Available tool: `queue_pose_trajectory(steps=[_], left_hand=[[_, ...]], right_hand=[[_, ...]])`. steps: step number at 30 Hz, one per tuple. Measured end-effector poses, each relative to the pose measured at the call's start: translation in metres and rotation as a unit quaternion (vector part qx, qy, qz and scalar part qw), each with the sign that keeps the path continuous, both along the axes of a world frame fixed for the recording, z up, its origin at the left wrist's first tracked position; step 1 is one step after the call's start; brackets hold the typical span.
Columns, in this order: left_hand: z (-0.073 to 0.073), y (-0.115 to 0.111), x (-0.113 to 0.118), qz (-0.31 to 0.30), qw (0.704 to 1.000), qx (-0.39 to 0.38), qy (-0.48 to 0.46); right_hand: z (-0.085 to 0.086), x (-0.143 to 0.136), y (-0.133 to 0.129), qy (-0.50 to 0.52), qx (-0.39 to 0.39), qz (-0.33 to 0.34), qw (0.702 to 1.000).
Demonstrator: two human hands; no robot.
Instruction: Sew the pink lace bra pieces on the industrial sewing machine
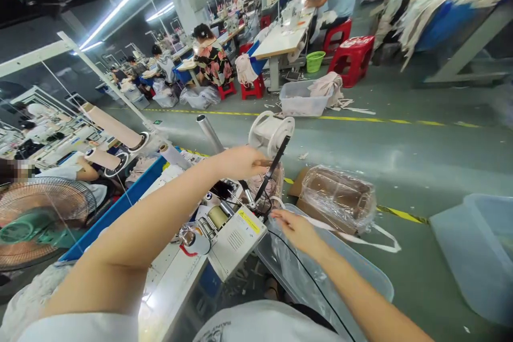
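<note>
My left hand (242, 162) reaches across the machine to a slanted black bar (273, 166). Its fingers are bent together beside the bar, which partly covers their tips; what they hold is hidden. Lower down, my right hand (298, 230) is by the corner of the machine's white box (237, 243), thumb and fingers close together. A white fabric strap (352, 239) runs behind this hand and loops out to the right. Whether the fingers grip it is unclear. A black cable (298, 260) passes below the hand. Behind the bar stands a white reel (271, 131).
A translucent bin (377, 283) stands beneath my right arm, near a cardboard box (316, 208) with plastic wrap. Another bin (465, 256) is at right. Thread cones (114, 125) and a fan (40, 224) are at left. Co-workers sit at sewing tables (286, 43) farther back.
</note>
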State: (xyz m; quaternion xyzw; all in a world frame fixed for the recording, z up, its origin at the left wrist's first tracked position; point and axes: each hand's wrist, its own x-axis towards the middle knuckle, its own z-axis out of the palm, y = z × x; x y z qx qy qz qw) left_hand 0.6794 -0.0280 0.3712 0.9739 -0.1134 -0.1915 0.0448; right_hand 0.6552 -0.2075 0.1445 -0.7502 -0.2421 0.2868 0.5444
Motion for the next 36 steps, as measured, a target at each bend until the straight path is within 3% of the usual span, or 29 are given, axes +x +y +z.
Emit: queue_pose_trajectory(steps=[3, 6, 13, 17, 21, 25, 28, 32, 34, 36], left_hand=[[0.011, -0.004, -0.021, 0.031, 0.999, 0.033, 0.012], [0.019, -0.007, -0.042, 0.044, 0.998, 0.052, 0.018], [0.026, -0.010, -0.066, 0.072, 0.995, 0.060, 0.022], [0.024, -0.016, -0.068, 0.084, 0.996, 0.038, 0.020], [0.022, -0.021, -0.066, 0.084, 0.996, 0.025, 0.014], [0.008, -0.028, -0.057, 0.120, 0.989, -0.084, -0.011], [-0.014, -0.043, -0.044, 0.132, 0.976, -0.170, -0.030], [-0.044, -0.077, -0.032, 0.120, 0.946, -0.300, -0.014], [-0.052, -0.091, -0.033, 0.113, 0.939, -0.325, 0.009], [-0.054, -0.098, -0.037, 0.098, 0.941, -0.321, 0.039]], right_hand=[[-0.008, 0.002, 0.041, -0.047, -0.058, 0.098, 0.992], [-0.010, 0.011, 0.061, -0.084, -0.118, 0.169, 0.975], [-0.002, 0.015, 0.075, -0.143, -0.202, 0.252, 0.936], [0.000, 0.017, 0.072, -0.129, -0.193, 0.258, 0.938], [0.007, 0.032, 0.053, -0.081, -0.114, 0.195, 0.971], [0.038, 0.044, 0.010, -0.064, 0.056, 0.098, 0.992], [0.071, 0.035, -0.024, -0.097, 0.179, 0.069, 0.977], [0.099, 0.013, -0.050, -0.169, 0.230, 0.021, 0.958], [0.103, 0.006, -0.055, -0.125, 0.273, -0.023, 0.954], [0.102, 0.006, -0.060, -0.018, 0.349, -0.099, 0.932]])
